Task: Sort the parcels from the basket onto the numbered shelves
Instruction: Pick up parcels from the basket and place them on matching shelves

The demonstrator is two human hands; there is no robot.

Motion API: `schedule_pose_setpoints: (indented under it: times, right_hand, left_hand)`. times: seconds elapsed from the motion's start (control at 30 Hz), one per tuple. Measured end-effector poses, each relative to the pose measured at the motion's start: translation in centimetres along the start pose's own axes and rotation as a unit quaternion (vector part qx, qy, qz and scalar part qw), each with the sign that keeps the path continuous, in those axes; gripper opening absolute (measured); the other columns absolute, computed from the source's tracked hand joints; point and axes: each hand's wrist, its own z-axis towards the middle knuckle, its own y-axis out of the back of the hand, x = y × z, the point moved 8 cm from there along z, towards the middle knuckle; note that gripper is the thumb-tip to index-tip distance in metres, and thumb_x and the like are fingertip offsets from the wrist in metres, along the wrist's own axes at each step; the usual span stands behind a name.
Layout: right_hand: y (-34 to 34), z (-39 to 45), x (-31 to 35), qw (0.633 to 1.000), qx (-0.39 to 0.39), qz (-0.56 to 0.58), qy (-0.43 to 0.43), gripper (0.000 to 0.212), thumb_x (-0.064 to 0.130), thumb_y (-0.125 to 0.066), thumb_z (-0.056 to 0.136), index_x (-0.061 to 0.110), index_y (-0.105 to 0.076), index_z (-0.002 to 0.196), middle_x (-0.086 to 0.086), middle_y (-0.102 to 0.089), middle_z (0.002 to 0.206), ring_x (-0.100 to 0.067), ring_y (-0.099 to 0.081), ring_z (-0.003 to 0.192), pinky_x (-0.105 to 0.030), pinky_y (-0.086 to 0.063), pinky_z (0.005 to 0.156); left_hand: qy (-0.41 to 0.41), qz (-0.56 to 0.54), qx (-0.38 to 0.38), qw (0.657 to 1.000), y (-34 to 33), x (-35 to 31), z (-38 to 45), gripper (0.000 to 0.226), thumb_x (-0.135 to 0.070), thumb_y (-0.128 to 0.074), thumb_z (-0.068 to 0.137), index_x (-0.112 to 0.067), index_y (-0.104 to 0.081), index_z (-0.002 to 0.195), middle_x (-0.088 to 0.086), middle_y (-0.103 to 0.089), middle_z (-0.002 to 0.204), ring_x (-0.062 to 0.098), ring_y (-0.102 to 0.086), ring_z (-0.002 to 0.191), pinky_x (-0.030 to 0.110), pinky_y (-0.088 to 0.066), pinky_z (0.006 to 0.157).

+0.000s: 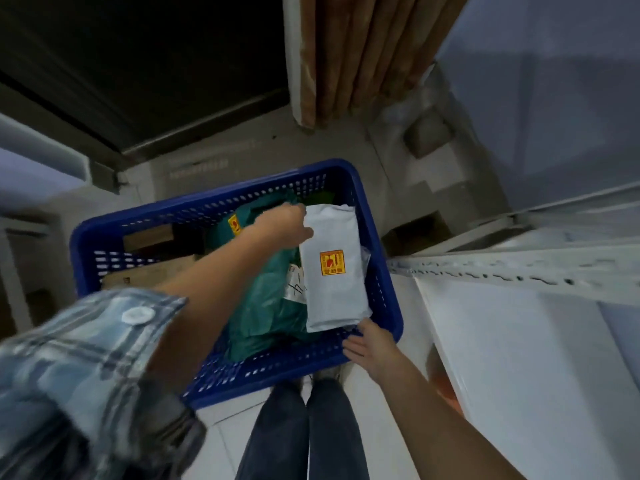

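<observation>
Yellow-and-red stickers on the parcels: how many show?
2. One sticker sits mid-face on the white parcel; the other sticker is on the green bag beside the left forearm. More may be hidden.

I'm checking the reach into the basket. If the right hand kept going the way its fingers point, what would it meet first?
Probably the near end of the white parcel; the right hand is almost there, though depth is unclear.

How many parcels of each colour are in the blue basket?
White parcel: 1
Green parcels: 2
Brown cardboard boxes: 2
Total that I can see in the basket: 5
</observation>
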Motion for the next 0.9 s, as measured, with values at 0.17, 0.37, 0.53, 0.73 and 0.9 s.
schedule_pose_setpoints:
  times: [0.17, 0.37, 0.53, 0.73, 0.9]
  right_hand:
    - [-1.3, 4.5, -0.9, 0.985, 0.004, 0.145, -0.090, 0.059, 0.041, -0.043, 0.098, 0.006, -0.029, 0.143, -0.023, -0.030, 0.147, -0.039, -0.038, 0.131, -0.057, -0.040, 0.100]
    - [-2.5, 7.3, -1.7, 0.968, 0.048, 0.220, -0.110, 0.050, 0.048, -0.043, 0.095, 0.007, -0.040, 0.125, -0.023, -0.041, 0.138, -0.042, -0.043, 0.127, -0.059, -0.044, 0.090]
    - [-2.5, 7.7, -1.3, 0.962, 0.062, 0.254, -0.078, 0.045, 0.050, -0.039, 0.095, 0.013, -0.050, 0.118, -0.022, -0.056, 0.113, -0.042, -0.054, 0.107, -0.056, -0.048, 0.082]
    - [-1.5, 7.7, -1.7, 0.951, 0.059, 0.298, -0.058, 0.061, 0.065, -0.025, 0.093, 0.024, -0.040, 0.137, -0.021, -0.053, 0.122, -0.042, -0.054, 0.109, -0.059, -0.045, 0.086]
    - [-0.8, 6.6, -0.4, 0.959, 0.040, 0.281, -0.007, 0.054, 0.064, -0.027, 0.093, 0.022, -0.045, 0.123, -0.020, -0.056, 0.114, -0.040, -0.056, 0.109, -0.054, -0.046, 0.088]
  left_hand:
    - [-0.019, -0.024, -0.039, 0.999, -1.1, 0.2, 5.7, 0.045, -0.029, -0.045, 0.096, -0.012, -0.043, 0.137, 0.014, -0.052, 0.133, 0.031, -0.050, 0.118, 0.040, -0.045, 0.094]
    - [-0.029, 0.008, -0.056, 0.998, -4.9, -0.9, 7.9, 0.051, -0.037, -0.032, 0.098, -0.015, -0.030, 0.144, 0.014, -0.043, 0.141, 0.033, -0.039, 0.127, 0.043, -0.034, 0.101]
    - [-0.019, -0.028, -0.069, 0.997, -6.3, -1.5, 7.4, 0.056, -0.045, -0.025, 0.099, -0.022, -0.020, 0.149, 0.010, -0.041, 0.145, 0.031, -0.034, 0.133, 0.043, -0.029, 0.105]
    - [0.017, -0.152, -0.097, 0.984, -5.1, 0.3, 5.3, 0.051, -0.048, -0.020, 0.099, -0.030, -0.032, 0.145, 0.010, -0.042, 0.143, 0.033, -0.034, 0.132, 0.046, -0.029, 0.105]
    - [0.053, -0.297, -0.144, 0.942, -4.2, 3.6, 1.6, 0.054, -0.052, -0.018, 0.099, -0.026, -0.061, 0.119, 0.008, -0.053, 0.127, 0.028, -0.044, 0.124, 0.048, -0.032, 0.105]
